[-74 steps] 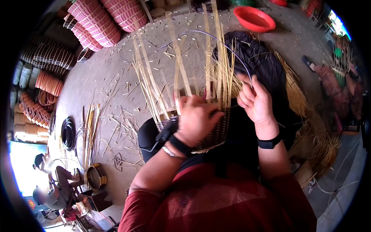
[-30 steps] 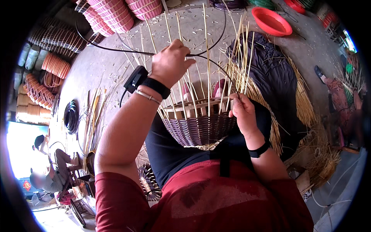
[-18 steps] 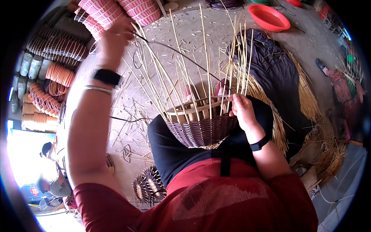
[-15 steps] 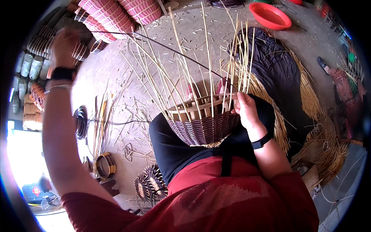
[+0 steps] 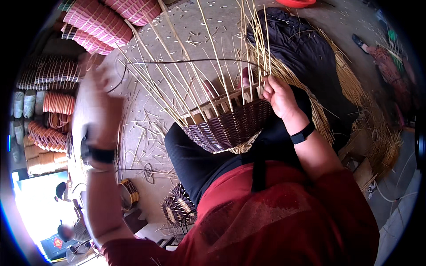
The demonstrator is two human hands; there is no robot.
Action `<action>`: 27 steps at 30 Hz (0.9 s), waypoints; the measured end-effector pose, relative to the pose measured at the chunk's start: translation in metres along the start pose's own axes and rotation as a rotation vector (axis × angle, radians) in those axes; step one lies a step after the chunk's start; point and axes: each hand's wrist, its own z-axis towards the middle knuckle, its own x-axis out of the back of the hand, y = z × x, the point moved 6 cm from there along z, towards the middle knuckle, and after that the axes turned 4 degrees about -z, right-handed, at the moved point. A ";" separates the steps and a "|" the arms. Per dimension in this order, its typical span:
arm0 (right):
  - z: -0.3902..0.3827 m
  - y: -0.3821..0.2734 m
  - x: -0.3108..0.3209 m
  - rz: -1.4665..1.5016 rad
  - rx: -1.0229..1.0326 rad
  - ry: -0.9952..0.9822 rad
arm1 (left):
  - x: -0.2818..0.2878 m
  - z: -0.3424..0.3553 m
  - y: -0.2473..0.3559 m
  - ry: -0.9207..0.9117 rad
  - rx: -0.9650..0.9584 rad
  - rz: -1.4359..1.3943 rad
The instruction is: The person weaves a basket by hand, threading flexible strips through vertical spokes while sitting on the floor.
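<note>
Basket (image 5: 226, 126) sits tilted on the lap (image 5: 188, 153), right hand (image 5: 278, 96) pinching its right rim. Left hand (image 5: 105, 116) has swung back nearer; blur hides its grip. Farther, the dark strand (image 5: 191, 60), taut 0.5 s ago, bows slack, suggesting that pull is over.

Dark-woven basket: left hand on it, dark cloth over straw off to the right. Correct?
Wrong hand: the head view shows the right hand on the dark-woven basket; the left hand is out to the left, apart from it. Dark cloth over straw off to the right: correct.
</note>
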 end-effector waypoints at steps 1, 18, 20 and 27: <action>-0.002 -0.005 -0.005 0.010 0.044 -0.046 | -0.074 -0.042 0.039 -0.139 -0.407 0.097; 0.073 -0.019 -0.094 -1.210 1.093 0.127 | -0.310 -0.125 0.030 -0.355 -0.385 0.910; 0.047 -0.026 -0.090 -0.841 0.736 -0.058 | -0.303 -0.121 0.020 -0.329 -0.375 0.881; -0.008 -0.038 -0.030 -0.103 0.096 -0.248 | -0.264 -0.102 0.026 -0.073 -0.579 0.524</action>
